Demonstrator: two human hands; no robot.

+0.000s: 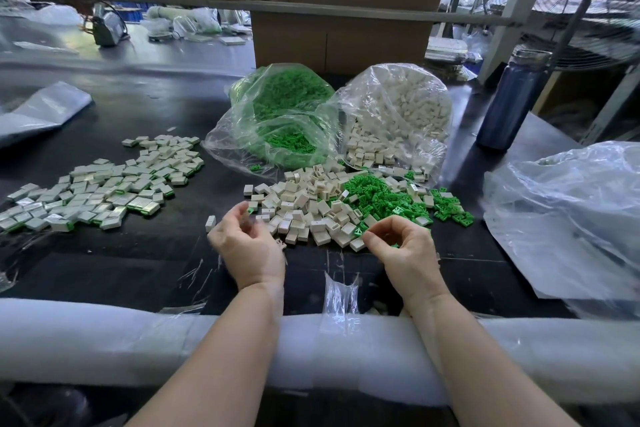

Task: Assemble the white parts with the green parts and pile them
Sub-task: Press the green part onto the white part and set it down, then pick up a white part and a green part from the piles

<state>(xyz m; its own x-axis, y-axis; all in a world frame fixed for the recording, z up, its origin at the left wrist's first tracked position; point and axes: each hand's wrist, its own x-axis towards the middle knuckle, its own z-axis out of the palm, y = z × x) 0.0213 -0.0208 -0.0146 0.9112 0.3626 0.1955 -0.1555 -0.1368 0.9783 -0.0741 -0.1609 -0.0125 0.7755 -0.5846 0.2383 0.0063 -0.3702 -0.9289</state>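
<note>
While both forearms rested across the padded white edge (104, 333) of the dark surface (145, 263), the left hand (247, 241) hovered just in front of the loose white parts (308, 204), its fingers curled upward; motion blur hid the fingertips, so I cannot tell whether it held anything. The right hand (401, 246) sat at the near edge of the same heap, thumb and forefinger brought together at a green part (358, 230), apparently pinching it.

The loose white parts lay in a heap at the middle of the surface, and the loose green parts (388, 198) lay touching them on the right, the two kinds mixed where they met. Behind the heaps, two clear plastic bags lay open on their sides: the green bag (280, 114) on the left, holding more green pieces, and the white bag (398, 107) just beside it on the right, with white pieces spilling from its mouth toward the heap.

Well apart to the left, the assembled pieces (104, 191), white with green showing at their edges, were spread in a broad flat pile.

A dark blue bottle (509, 104) stood upright to the right of the bags, and crumpled clear plastic (568, 218) lay at the right edge. A cardboard box (339, 38) stood behind the bags.
</note>
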